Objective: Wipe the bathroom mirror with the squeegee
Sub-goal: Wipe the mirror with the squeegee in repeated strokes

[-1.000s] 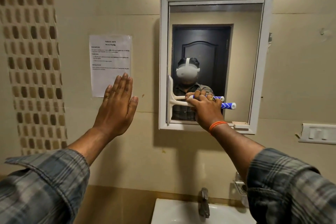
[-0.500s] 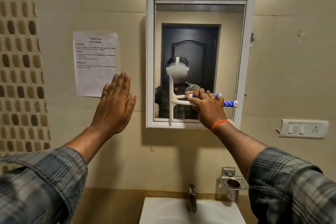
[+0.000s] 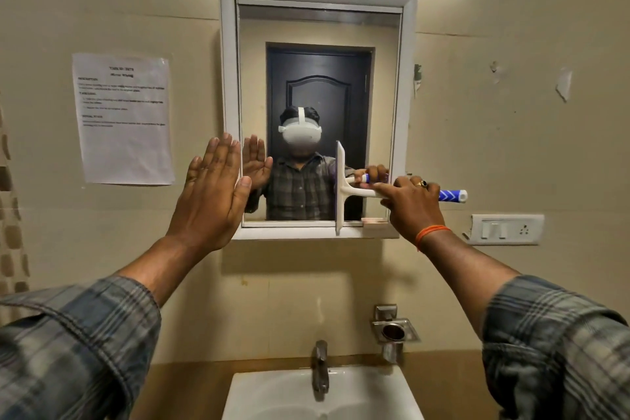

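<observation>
A white-framed mirror (image 3: 317,31) hangs on the beige wall. A white squeegee (image 3: 341,187) with a blue-and-white handle stands with its blade upright against the lower right part of the glass, its bottom end over the frame's lower edge. My right hand (image 3: 410,206) is shut on the handle, just right of the blade. Flat and open, fingers up, my left hand (image 3: 213,194) is held at the mirror's lower left frame edge; whether it touches is unclear. The glass reflects a person and a dark door.
A printed paper sheet (image 3: 124,119) is taped to the wall left of the mirror. A switch plate (image 3: 504,229) sits at the right. Below are a white sink (image 3: 320,395), a tap (image 3: 320,368) and a metal holder (image 3: 393,329).
The squeegee has slid from the mirror's left side to its right side along the lower glass. My left hand now sits at the frame's left edge. The camera view has shifted.
</observation>
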